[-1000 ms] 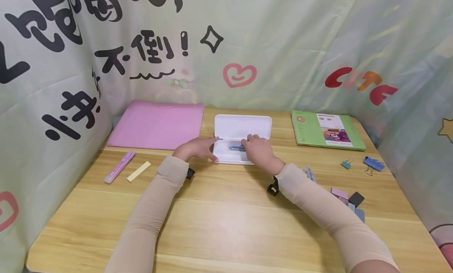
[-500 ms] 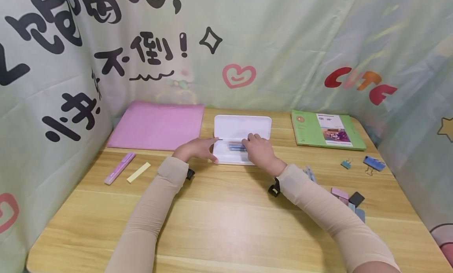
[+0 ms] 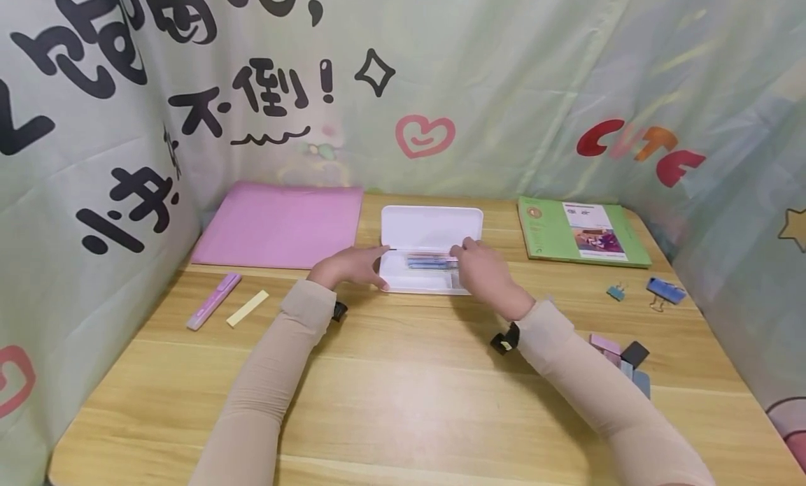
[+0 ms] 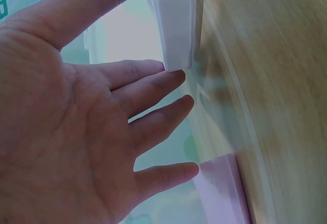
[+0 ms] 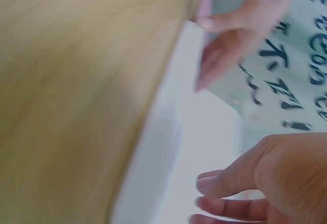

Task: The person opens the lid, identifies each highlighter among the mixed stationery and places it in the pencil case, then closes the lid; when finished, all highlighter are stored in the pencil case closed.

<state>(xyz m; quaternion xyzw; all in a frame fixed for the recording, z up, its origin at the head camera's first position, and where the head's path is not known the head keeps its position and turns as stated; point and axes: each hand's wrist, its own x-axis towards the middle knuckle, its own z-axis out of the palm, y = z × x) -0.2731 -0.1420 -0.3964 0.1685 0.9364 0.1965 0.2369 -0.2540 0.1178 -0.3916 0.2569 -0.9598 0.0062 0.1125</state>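
Note:
A white pencil case (image 3: 415, 283) lies with its lid (image 3: 431, 227) raised, at the back middle of the table. Several slim blue and reddish pens (image 3: 428, 263) lie lengthwise in its tray. My left hand (image 3: 352, 266) spans the left end, thumb at the front corner and fingertips at the back. In the left wrist view its fingers (image 4: 153, 127) are nearly straight and spread, two tips touching the case end (image 4: 179, 35). My right hand (image 3: 491, 273) is over the right end; in the right wrist view nothing shows between its loosely bent fingers (image 5: 240, 208) and thumb.
A pink folder (image 3: 283, 224) lies back left, with a pink oblong item (image 3: 214, 301) and pale yellow strip (image 3: 248, 308) before it. At right are a green book (image 3: 548, 231), teal clip (image 3: 616, 291), blue clip (image 3: 666, 290) and several small blocks (image 3: 633, 354).
My right hand has slid right along the case, off the pens, showing more of their length. The left hand has stayed at the case's left end.

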